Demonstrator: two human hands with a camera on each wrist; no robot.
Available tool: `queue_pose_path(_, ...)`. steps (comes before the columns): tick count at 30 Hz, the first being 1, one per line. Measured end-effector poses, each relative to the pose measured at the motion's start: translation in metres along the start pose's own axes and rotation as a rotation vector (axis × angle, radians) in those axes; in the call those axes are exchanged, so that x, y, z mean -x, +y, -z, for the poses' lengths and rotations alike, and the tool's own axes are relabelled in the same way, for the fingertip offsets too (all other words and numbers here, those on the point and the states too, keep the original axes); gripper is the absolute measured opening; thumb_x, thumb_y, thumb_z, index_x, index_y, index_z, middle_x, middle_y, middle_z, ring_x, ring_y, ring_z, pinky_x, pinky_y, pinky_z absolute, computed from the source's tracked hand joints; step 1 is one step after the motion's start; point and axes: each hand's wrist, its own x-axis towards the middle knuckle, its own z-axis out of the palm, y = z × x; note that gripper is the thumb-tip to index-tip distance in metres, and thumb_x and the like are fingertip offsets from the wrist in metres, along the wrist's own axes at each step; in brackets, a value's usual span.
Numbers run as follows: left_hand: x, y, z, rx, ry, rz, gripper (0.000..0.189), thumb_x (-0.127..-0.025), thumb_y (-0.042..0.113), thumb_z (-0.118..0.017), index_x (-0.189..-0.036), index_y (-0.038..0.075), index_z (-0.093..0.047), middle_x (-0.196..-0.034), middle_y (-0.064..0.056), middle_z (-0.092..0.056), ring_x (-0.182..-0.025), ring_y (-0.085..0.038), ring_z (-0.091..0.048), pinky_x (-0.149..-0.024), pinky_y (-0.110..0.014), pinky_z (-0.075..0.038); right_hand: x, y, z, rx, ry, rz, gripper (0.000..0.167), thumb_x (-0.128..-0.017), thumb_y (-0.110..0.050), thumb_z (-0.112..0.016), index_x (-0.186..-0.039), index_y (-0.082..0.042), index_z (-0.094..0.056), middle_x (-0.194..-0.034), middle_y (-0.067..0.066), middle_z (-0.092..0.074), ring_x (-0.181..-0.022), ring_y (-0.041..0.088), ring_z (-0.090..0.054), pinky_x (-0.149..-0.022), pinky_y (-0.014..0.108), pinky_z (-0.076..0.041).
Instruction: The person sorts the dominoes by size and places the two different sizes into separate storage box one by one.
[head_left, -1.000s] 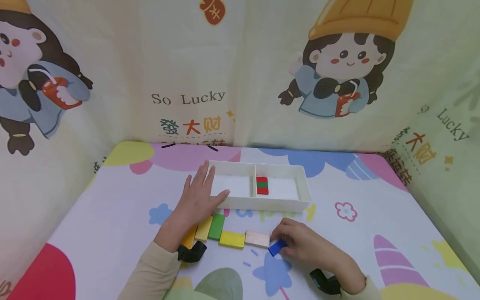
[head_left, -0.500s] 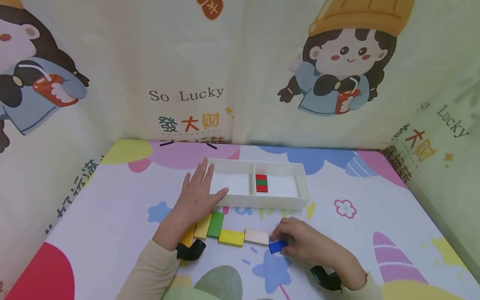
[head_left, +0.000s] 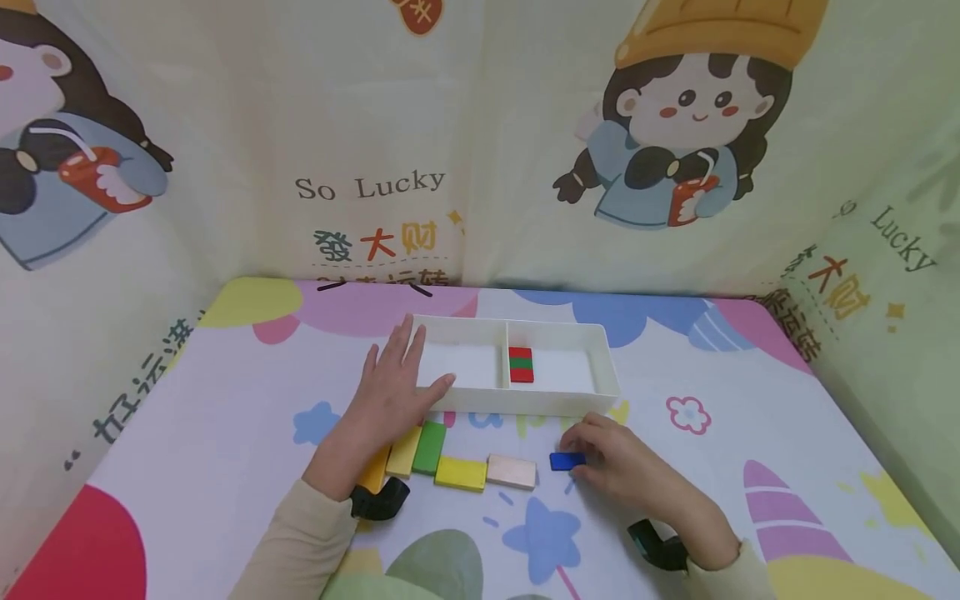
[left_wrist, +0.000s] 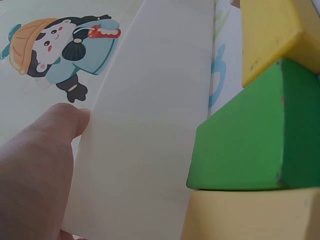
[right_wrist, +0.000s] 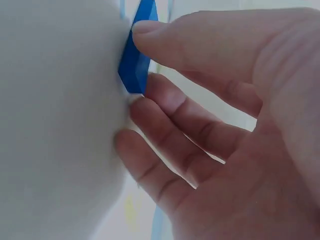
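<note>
My right hand [head_left: 618,462] pinches a small blue block [head_left: 567,461] between thumb and fingers, just right of a pale pink block [head_left: 512,471]. In the right wrist view the thumb lies along one face of the blue block [right_wrist: 137,52]. My left hand [head_left: 393,396] lies with fingers spread over the left end of a white two-part box [head_left: 555,405]; its thumb tip meets the rim in the left wrist view. Inside the right compartment, against the divider, sit red and green blocks [head_left: 521,365].
A row of blocks runs in front of the box: an orange one [head_left: 373,472], a light yellow one [head_left: 403,452], a green one [head_left: 429,447] and a bright yellow one [head_left: 461,473]. Patterned cloth covers the table [head_left: 225,433] and hangs behind it as a curtain [head_left: 517,167].
My right hand has moved the blue block up and slightly right, away from the pink block's corner, and turned it level. The left hand stays on the box.
</note>
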Motion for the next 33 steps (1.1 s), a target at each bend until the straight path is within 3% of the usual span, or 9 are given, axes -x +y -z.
queue_pose_path(7, 0.0, 0.001, -0.002, 0.006, -0.004, -0.003, 0.09, -0.096, 0.058, -0.05, -0.159, 0.006, -0.013, -0.168, -0.011, 0.003, -0.155, -0.035, -0.005, -0.122, -0.063, -0.006, -0.002, -0.002, -0.004, 0.006, -0.008, -0.012, 0.026, -0.081, 0.0, -0.077, -0.101, -0.014, -0.069, -0.098, -0.007, -0.06, -0.088, 0.007, -0.056, -0.08, 0.024, -0.056)
queue_pose_path(19, -0.002, 0.002, -0.003, -0.003, 0.002, 0.0, 0.089, -0.096, 0.058, -0.05, -0.159, 0.006, -0.014, -0.168, -0.011, 0.002, -0.155, -0.035, -0.006, -0.122, -0.062, -0.006, -0.005, 0.0, 0.004, -0.004, 0.059, 0.013, 0.024, -0.081, 0.0, -0.077, -0.099, -0.015, -0.069, -0.096, -0.008, -0.064, -0.083, 0.006, -0.057, -0.074, 0.024, -0.055)
queue_pose_path(27, -0.001, 0.0, -0.001, -0.011, 0.004, 0.009, 0.089, -0.096, 0.058, -0.049, -0.159, 0.007, -0.013, -0.168, -0.011, 0.002, -0.155, -0.035, -0.006, -0.122, -0.062, -0.006, -0.015, -0.004, 0.018, 0.013, 0.157, 0.189, 0.025, -0.08, 0.002, -0.078, -0.098, -0.012, -0.067, -0.093, -0.007, -0.067, -0.081, 0.007, -0.059, -0.07, 0.024, -0.055)
queue_pose_path(33, -0.001, 0.001, 0.0, -0.005, -0.003, 0.014, 0.089, -0.096, 0.058, -0.05, -0.159, 0.006, -0.014, -0.168, -0.011, 0.002, -0.155, -0.036, -0.006, -0.122, -0.063, -0.007, -0.019, -0.012, 0.03, 0.016, 0.162, 0.218, 0.027, -0.079, 0.002, -0.079, -0.099, -0.013, -0.068, -0.095, -0.008, -0.066, -0.083, 0.006, -0.06, -0.071, 0.025, -0.056)
